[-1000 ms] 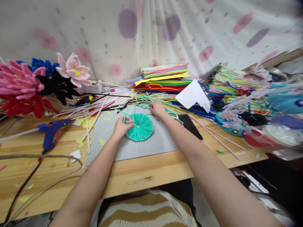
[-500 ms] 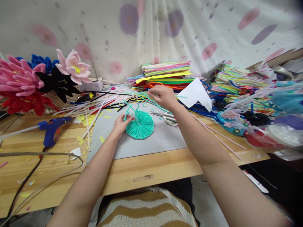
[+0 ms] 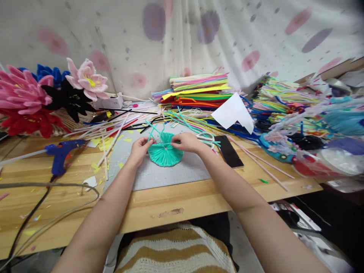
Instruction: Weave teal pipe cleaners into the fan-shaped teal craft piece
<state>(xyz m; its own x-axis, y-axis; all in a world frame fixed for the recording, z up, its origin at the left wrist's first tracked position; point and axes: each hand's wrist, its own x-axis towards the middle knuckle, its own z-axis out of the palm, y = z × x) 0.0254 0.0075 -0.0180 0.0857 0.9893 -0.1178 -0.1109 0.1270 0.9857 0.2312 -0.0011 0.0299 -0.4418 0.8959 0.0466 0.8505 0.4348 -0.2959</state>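
A round turquoise disc [image 3: 165, 156], wound from fuzzy pipe cleaners, lies on the grey cutting mat [image 3: 142, 183]. Loose pipe-cleaner ends stick up from its far left edge. My left hand [image 3: 140, 149] pinches that edge between thumb and fingers. A turquoise pipe cleaner [image 3: 161, 145] stretches across the disc's upper part, its left end close to my left fingertips. My right hand [image 3: 187, 142] is closed on this strip, and its other end juts out past the wrist. Partly behind the right wrist are scissors [image 3: 209, 137] with white handles.
A dark phone [image 3: 231, 151] lies right of the mat. A blue glue gun [image 3: 61, 155] and its cable are at left, below fuzzy flowers [image 3: 88, 77]. Bundled pipe cleaners [image 3: 199, 85] are stacked at the back, with white paper [image 3: 233, 112] in front.
My right hand has come down and nearer from beyond the disc, bringing a pipe cleaner across it. The phone has come into view from behind the right arm. My left hand stays at the disc.
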